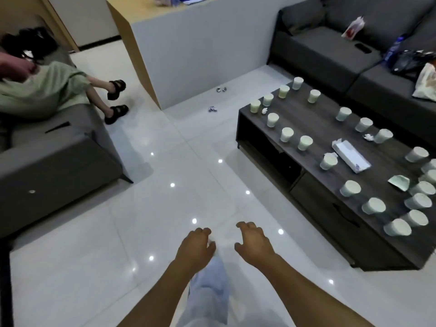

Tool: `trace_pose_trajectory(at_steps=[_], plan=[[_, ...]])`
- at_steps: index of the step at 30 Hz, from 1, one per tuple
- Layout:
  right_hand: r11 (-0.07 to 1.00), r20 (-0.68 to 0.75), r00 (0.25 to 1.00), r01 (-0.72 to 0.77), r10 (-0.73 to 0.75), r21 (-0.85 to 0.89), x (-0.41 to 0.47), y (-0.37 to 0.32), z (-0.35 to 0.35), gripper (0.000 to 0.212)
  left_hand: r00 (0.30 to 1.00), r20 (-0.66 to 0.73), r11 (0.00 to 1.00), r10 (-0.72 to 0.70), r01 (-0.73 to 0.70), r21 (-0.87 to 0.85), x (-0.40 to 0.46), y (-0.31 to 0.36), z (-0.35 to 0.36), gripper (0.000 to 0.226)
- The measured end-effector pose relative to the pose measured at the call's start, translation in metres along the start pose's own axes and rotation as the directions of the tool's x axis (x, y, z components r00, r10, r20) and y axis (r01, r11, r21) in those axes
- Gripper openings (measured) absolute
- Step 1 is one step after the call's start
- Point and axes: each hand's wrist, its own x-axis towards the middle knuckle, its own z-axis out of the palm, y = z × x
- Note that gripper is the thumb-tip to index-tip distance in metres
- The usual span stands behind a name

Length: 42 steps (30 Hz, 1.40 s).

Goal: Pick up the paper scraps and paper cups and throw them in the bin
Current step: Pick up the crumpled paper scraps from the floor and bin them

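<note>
From the head camera, both hands hang over a broad stretch of glossy white tiled floor (165, 161): the left hand (195, 247) and the right hand (253, 241) are held side by side, apart, fingers loosely curled downward and holding nothing. The floor runs open ahead between a grey fabric sofa (59, 161) on the left, where a person in a green garment sits, and a low dark wood-grain table (330, 128) on the right, whose long edge borders the walkway. Behind the table stands a second dark grey sofa (330, 50). About twenty-three pale paper cups (287, 134), round and tapered, stand spread over the tabletop in loose rows, several crowded at its near right end. Two small crumpled white paper scraps (264, 111) lie among them, with a flat white tissue pack (351, 155) and a torn greenish paper piece (399, 182). Two small crumpled wrappers (212, 109) lie on the floor near a white cabinet (200, 55).
</note>
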Motion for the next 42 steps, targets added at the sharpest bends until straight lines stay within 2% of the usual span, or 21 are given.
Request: trace_pose_trajectory(at_steps=[11, 16, 28, 34, 42], plan=[[0.997, -0.021, 0.999, -0.029, 0.031, 0.065, 0.229, -0.11, -0.124, 0.056, 1.0, 0.01, 1.0, 0.022, -0.022, 0.002, 0.228, -0.04, -0.18, 0.044], [0.993, 0.006, 0.997, -0.075, 0.075, 0.086, 0.325, -0.125, -0.177, 0.055, 0.998, 0.054, 1.0, 0.027, -0.027, 0.01, 0.331, -0.04, -0.234, 0.044], [0.996, 0.014, 0.998, -0.058, 0.057, 0.069, 0.604, -0.161, -0.357, 0.056, 0.998, 0.038, 0.999, -0.039, 0.04, -0.03, 0.613, -0.02, -0.387, 0.044], [0.995, 0.028, 0.998, -0.064, 0.061, 0.082, 0.726, -0.19, -0.421, 0.055, 0.997, 0.061, 0.997, -0.046, 0.049, -0.053, 0.731, -0.028, -0.454, 0.042], [0.967, 0.038, 0.981, -0.193, 0.189, 0.167, 0.882, -0.225, -0.489, 0.056, 0.995, 0.103, 1.0, -0.004, 0.006, -0.016, 0.908, -0.044, -0.539, 0.039]])
